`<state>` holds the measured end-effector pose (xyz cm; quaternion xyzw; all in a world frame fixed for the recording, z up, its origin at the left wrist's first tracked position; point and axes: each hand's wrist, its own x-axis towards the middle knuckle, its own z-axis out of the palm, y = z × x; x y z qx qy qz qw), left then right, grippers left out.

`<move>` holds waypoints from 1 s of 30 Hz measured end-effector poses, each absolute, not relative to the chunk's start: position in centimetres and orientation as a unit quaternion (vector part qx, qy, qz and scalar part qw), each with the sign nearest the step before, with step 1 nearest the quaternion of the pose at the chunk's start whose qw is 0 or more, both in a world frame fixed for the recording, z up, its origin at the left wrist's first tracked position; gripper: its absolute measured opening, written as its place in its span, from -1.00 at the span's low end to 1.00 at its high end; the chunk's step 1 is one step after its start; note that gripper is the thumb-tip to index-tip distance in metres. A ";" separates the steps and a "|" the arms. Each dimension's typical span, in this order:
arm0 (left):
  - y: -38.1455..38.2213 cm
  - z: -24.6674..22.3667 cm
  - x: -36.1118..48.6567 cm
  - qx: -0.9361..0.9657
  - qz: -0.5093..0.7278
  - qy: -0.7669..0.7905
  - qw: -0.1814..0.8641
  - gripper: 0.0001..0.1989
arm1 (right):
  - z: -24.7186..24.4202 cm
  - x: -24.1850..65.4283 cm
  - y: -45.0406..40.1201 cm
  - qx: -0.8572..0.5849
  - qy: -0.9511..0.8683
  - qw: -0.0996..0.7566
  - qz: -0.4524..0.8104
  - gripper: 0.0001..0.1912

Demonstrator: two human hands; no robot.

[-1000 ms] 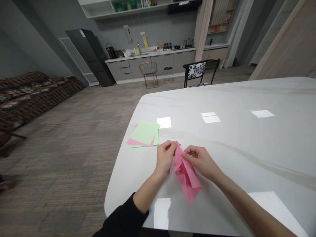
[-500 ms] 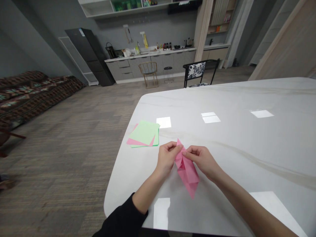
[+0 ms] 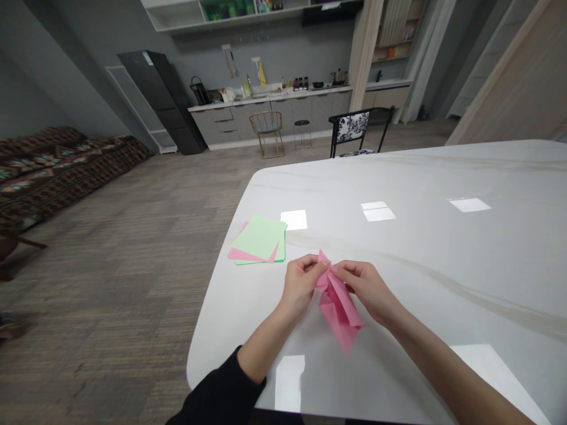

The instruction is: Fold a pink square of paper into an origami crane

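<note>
A folded sheet of pink origami paper (image 3: 340, 310) is held over the white table, its pointed lower end toward me and a narrow tip sticking up between my hands. My left hand (image 3: 302, 282) pinches it near the upper tip, thumb on top. From the other side, my right hand (image 3: 364, 285) grips the upper right edge between thumb and fingers. The lower part of the paper gapes, with a fold standing open along its middle. The fingers beneath the paper are partly hidden.
Left of my hands, a stack of green and pink paper sheets (image 3: 258, 239) lies near the left edge of the glossy table (image 3: 420, 248). A black-framed chair (image 3: 354, 130) stands at the far side. Beyond are a kitchen counter (image 3: 243, 105) and a dark fridge (image 3: 163, 100).
The right flap of the pink paper has lifted and swung outward to the right, so the fold gapes wider. My right hand has shifted slightly up along the edge; my left barely moved.
</note>
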<state>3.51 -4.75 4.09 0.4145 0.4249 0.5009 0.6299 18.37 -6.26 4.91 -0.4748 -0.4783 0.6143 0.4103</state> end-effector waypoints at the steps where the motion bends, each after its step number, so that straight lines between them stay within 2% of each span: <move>1: -4.8 4.1 3.5 0.414 0.501 0.423 0.631 -0.81 | 4.9 18.3 -6.3 -0.478 -0.477 0.414 0.610 -0.68; 10: -4.7 3.6 3.5 0.414 0.512 0.443 0.608 -0.81 | 4.7 18.3 -6.2 -0.490 -0.498 0.424 0.576 -0.69; 16: -4.1 3.8 3.1 0.404 0.561 0.446 0.568 -0.89 | 4.7 18.2 -6.4 -0.497 -0.520 0.400 0.568 -0.71; 20: -3.7 4.1 2.5 0.366 0.592 0.435 0.571 -0.86 | 4.9 18.2 -6.5 -0.504 -0.524 0.392 0.563 -0.72; 30: -3.9 3.7 2.7 0.453 0.500 0.415 0.610 -0.80 | 5.0 18.4 -6.4 -0.498 -0.517 0.425 0.551 -0.74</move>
